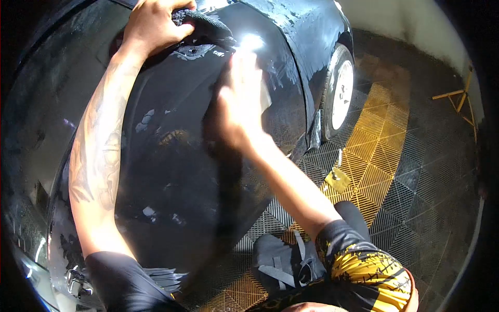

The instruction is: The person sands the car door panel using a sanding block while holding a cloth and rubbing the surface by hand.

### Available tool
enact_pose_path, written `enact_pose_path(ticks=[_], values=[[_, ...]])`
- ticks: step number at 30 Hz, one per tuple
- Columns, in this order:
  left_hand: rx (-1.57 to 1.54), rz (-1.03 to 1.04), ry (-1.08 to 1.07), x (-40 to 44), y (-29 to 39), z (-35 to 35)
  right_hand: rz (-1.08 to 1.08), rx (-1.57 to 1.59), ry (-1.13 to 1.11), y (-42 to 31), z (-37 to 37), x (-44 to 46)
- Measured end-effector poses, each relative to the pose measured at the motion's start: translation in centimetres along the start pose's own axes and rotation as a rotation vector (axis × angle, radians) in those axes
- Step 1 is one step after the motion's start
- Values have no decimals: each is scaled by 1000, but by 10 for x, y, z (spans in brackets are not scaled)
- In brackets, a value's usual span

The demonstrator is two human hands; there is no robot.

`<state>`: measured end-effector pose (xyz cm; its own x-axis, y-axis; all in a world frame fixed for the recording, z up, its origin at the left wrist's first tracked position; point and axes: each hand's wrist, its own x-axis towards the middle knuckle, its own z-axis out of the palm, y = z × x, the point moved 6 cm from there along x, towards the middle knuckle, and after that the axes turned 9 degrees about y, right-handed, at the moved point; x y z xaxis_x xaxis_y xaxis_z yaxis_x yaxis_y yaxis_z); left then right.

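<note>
My left hand (156,26) is at the top of a dark car panel (176,114), its fingers closed round a dark, fuzzy cloth (210,27). Lower and to the right, my right hand (241,101) lies against the same panel, fingers long and together, pointing up. Motion and glare blur it. A thin greyish sheet (266,99) shows at its right edge; the rest is hidden under the hand. Pale scuffed patches and white smears mark the panel, and a bright light reflects just above my right fingers.
A wheel (341,93) with a white rim stands right of the panel. The floor has grey and yellow grid tiles (382,135). A yellowish square (338,179) lies there with small items on it. Dark strapped gear (283,262) is below me. A yellow stand (460,96) is far right.
</note>
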<state>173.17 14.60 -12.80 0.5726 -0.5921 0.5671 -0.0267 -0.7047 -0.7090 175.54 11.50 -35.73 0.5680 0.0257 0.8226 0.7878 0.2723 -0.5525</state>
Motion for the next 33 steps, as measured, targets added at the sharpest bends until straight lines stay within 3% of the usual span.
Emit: enact_pose_path(ticks=[2, 4, 6, 8, 11, 12, 14, 17, 20, 22, 26, 29, 31, 33], values=[[3, 17, 10, -7, 9, -5, -44, 206, -85, -40, -2, -57], [36, 2, -1, -5, 9, -6, -97, 221, -218, -43, -3, -77], [39, 134, -46, -19, -10, 5, -91, 117, -142, -27, -9, -45], [-3, 89, -39, -18, -11, 4, -4, -3, 77, 12, -10, 1], [19, 81, -53, -18, -10, 3, 74, 18, 149, 31, -10, 14], [-1, 52, -69, -19, -12, 4, 61, 26, 131, 17, -8, -4], [3, 75, -64, -19, -7, 3, -21, 39, -121, -31, -7, -52], [4, 86, -39, -15, -3, 0, -132, 137, -113, -26, -11, -51], [-26, 59, -57, -16, -6, 0, 14, -2, 213, 29, -12, 13], [-16, 42, -59, -16, -7, 0, 59, 2, 274, 45, -11, 26], [3, 69, -58, -15, -8, 0, -28, 186, -22, -14, -11, -46], [-63, 54, -70, -21, -10, -1, -103, 29, -17, 9, -10, -45], [-83, 99, 117, -7, 11, -14, -74, -23, 87, 43, -15, -4], [-15, 43, 128, -16, 4, -15, -13, -1, 101, 86, -19, 32]])
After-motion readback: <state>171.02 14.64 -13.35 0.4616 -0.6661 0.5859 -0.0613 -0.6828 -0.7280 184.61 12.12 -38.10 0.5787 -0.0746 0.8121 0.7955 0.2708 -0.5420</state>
